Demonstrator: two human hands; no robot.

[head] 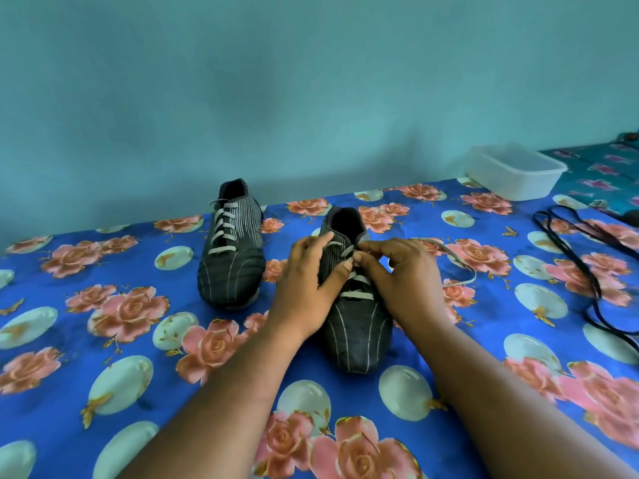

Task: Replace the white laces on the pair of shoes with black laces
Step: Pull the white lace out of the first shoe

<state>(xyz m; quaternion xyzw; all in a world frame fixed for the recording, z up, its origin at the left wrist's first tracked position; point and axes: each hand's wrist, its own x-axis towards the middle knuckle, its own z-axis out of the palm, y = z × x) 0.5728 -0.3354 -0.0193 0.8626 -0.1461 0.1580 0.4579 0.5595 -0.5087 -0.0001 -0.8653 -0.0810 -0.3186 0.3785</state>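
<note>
Two dark striped shoes stand on the flowered blue cloth, toes toward me. The left shoe (232,250) is fully laced in white. The right shoe (356,326) is partly unlaced, and its loose white lace (460,271) trails off to the right. My left hand (307,281) grips the right shoe's left side, thumb on the lacing. My right hand (401,271) pinches the white lace at the upper eyelets. The black laces (584,257) lie in a loose tangle at the far right.
A clear plastic container (515,171) sits at the back right, near the wall. The blue flowered cloth (114,340) covers the whole surface. A teal wall rises right behind the shoes. A second, teal patterned cloth (608,174) lies at the far right.
</note>
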